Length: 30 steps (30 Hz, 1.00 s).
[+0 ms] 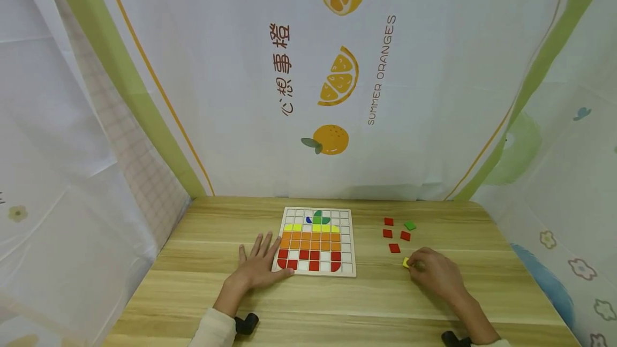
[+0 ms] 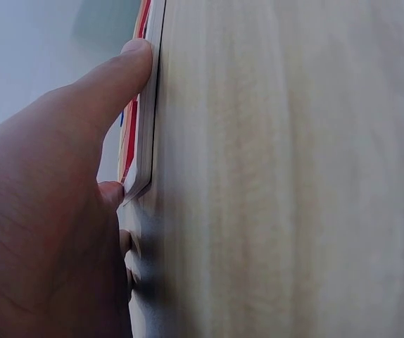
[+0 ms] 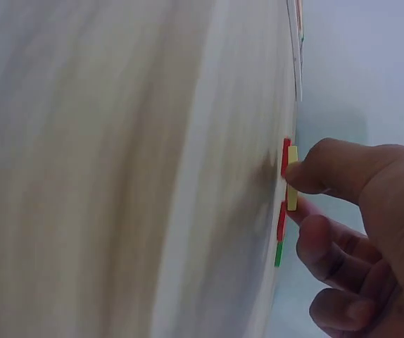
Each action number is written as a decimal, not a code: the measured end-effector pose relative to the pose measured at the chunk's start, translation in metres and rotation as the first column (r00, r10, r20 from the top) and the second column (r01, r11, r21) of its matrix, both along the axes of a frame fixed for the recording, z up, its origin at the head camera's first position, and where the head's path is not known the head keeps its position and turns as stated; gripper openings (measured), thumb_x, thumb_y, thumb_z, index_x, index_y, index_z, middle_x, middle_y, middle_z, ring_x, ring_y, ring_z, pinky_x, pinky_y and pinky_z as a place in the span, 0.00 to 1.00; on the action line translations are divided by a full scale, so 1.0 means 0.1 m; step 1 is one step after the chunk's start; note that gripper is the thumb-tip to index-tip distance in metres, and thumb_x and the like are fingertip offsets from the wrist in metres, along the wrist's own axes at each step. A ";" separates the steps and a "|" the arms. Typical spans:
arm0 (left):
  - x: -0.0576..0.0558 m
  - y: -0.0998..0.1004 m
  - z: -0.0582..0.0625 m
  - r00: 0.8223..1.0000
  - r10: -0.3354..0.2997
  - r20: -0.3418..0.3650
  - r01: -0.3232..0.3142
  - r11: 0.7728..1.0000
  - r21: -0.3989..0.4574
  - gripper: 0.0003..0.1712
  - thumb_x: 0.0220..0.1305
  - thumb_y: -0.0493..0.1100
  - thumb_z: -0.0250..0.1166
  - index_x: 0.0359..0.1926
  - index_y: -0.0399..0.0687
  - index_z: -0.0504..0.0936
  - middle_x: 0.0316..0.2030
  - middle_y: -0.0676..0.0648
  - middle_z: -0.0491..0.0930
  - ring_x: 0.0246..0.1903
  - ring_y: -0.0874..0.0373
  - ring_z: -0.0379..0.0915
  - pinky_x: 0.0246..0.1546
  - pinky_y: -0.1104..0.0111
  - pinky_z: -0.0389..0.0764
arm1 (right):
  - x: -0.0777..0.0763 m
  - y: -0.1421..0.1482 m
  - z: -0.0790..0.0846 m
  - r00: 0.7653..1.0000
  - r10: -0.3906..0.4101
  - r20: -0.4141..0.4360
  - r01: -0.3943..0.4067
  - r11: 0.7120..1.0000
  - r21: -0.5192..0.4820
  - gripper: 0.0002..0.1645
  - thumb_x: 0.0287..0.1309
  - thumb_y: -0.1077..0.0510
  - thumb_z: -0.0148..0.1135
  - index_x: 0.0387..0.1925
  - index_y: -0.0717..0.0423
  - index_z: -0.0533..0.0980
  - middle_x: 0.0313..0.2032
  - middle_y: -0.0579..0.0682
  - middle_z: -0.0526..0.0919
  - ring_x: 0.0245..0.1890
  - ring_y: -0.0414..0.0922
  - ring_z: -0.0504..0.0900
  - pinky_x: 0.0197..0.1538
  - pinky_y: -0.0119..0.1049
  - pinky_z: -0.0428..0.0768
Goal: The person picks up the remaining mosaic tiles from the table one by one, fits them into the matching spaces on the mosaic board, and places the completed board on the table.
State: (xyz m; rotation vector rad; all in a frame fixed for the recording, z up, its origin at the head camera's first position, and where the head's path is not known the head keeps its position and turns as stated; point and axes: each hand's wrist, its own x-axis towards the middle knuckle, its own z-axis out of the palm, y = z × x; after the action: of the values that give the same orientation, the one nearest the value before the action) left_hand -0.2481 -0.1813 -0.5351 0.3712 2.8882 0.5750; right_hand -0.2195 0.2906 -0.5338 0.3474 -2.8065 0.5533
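A square puzzle board (image 1: 354,245) lies on the table, with yellow, orange, red, green and blue tiles set in its grid; some red-row cells show white. My left hand (image 1: 257,271) rests with fingers spread at the board's lower left corner. Its thumb (image 2: 128,67) lies on the near edge in the left wrist view. To the right of the board, my right hand (image 1: 437,274) pinches a yellow tile (image 3: 293,193) between thumb and fingers, close over the tabletop. The other fingers of that hand are loosely curled.
Several loose red tiles (image 1: 394,248) and one green tile (image 1: 409,225) lie beyond the right hand. The wooden table (image 1: 337,309) ends at a white curtain (image 1: 241,122) printed with oranges, and more cloth hangs on both sides.
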 end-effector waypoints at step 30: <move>-0.01 -0.01 0.00 1.000 0.011 0.017 -0.010 1.000 -0.027 0.62 0.66 0.79 0.61 0.87 0.52 0.51 0.87 0.39 0.42 0.86 0.35 0.33 0.74 0.23 0.29 | -0.28 -0.75 0.12 0.989 0.116 -0.095 -0.124 0.989 -0.079 0.06 0.53 0.60 0.80 0.30 0.46 0.89 0.40 0.44 0.89 0.29 0.42 0.84 0.28 0.30 0.75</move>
State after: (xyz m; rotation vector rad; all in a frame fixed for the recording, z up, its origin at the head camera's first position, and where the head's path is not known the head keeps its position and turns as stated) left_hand -0.2490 -0.1821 -0.5356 0.3460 2.8803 0.5382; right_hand -0.2478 0.2155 -0.5213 0.5135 -2.6789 0.6627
